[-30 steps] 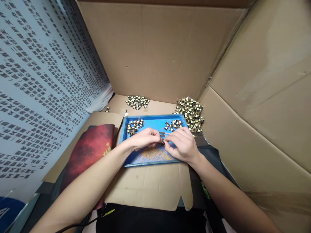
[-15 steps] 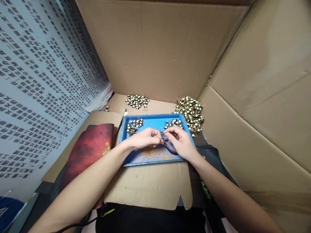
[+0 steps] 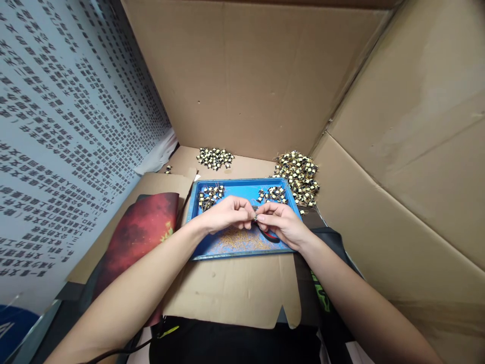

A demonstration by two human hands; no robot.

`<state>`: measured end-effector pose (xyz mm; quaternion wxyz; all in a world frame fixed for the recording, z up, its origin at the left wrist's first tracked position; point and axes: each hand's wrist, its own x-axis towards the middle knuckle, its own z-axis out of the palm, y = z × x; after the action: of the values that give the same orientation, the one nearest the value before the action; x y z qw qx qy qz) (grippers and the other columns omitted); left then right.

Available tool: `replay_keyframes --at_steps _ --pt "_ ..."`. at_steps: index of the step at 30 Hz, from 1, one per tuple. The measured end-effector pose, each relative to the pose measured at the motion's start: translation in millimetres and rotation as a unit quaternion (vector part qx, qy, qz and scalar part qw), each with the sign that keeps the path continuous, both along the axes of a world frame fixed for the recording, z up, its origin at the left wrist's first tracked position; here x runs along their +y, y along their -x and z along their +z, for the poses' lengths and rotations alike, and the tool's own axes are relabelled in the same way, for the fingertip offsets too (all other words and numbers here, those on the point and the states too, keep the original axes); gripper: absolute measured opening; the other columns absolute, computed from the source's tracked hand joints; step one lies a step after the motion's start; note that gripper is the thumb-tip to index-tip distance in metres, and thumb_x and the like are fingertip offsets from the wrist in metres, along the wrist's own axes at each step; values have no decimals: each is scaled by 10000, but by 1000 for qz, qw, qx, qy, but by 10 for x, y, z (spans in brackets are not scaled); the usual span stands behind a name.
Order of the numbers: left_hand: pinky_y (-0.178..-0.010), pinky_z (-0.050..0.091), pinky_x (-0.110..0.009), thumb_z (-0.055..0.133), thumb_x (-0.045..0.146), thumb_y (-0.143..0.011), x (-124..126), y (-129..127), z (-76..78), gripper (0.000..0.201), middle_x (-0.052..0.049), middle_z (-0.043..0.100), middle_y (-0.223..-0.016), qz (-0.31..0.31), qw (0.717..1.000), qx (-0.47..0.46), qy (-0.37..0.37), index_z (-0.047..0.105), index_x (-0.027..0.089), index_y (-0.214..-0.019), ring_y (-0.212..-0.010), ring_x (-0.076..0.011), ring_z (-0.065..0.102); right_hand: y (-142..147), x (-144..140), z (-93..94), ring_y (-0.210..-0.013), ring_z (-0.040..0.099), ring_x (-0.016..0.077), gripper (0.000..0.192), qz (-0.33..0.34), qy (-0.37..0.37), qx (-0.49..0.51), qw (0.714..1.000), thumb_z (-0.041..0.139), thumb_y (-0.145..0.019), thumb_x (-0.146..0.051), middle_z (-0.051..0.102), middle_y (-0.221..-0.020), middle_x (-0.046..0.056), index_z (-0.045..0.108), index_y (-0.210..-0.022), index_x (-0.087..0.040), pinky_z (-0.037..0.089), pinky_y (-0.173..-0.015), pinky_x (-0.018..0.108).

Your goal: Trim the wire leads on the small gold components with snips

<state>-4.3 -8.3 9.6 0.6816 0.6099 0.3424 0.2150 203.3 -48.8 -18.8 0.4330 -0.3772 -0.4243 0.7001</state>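
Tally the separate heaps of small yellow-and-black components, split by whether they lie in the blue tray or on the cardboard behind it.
In the blue tray: 2, the left heap and the right heap
On the cardboard behind it: 2, the smaller heap and the larger heap
Total: 4 heaps

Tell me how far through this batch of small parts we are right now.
Looks done: a litter of cut wire bits on the blue tray and a small pile behind it. In hand: left hand and right hand pinch one part over red-handled cutters. Left, probably: the bigger wiry pile and two tray clusters.
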Motion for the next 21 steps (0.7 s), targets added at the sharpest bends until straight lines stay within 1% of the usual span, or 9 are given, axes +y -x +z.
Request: replay_keyframes --at_steps 8,14,18,20,21 --pt "-567 453 -201 723 263 -786 3 6 -9 143 -16 698 -640 -7 1000 -1 0 673 129 -790 -539 -81 572 -4 7 -7 -582 583 113 283 12 15 18 1000 946 -651 -347 670 -657 -15 765 -814 -201 474 -579 248" --pt "-557 435 -202 724 264 -762 0 -9 -13 143 -12 687 -624 0 1000 8 3 670 132 -773 -545 -87 571 -11 19 -38 -586 597 129 286 5 0 -11 1000 931 -657 -363 683 -666 -3 764 -820 -197 495 -595 272" --pt "-540 405 -202 705 249 -727 5 -23 -30 126 -5 678 -614 11 1000 23 2 663 138 -768 -540 -90 563 -24 22 -48 -624 622 143 259 2 -52 -34 998 860 -740 -391 703 -723 15 767 -877 -192 501 -625 285" --pt "-524 380 -201 697 240 -707 6 -30 -38 120 -2 674 -606 19 999 32 -1 649 140 -753 -526 -87 547 -14 9 -46 -661 638 157 258 -11 -104 -62 993 811 -792 -418 713 -771 29 765 -910 -193 509 -650 298" --pt "-518 369 -201 696 243 -702 7 -32 -41 123 -2 674 -604 22 999 38 -3 643 141 -747 -520 -86 539 -4 -4 -43 -680 642 165 247 -31 -138 -90 986 794 -813 -423 715 -788 34 758 -899 -195 515 -663 306"
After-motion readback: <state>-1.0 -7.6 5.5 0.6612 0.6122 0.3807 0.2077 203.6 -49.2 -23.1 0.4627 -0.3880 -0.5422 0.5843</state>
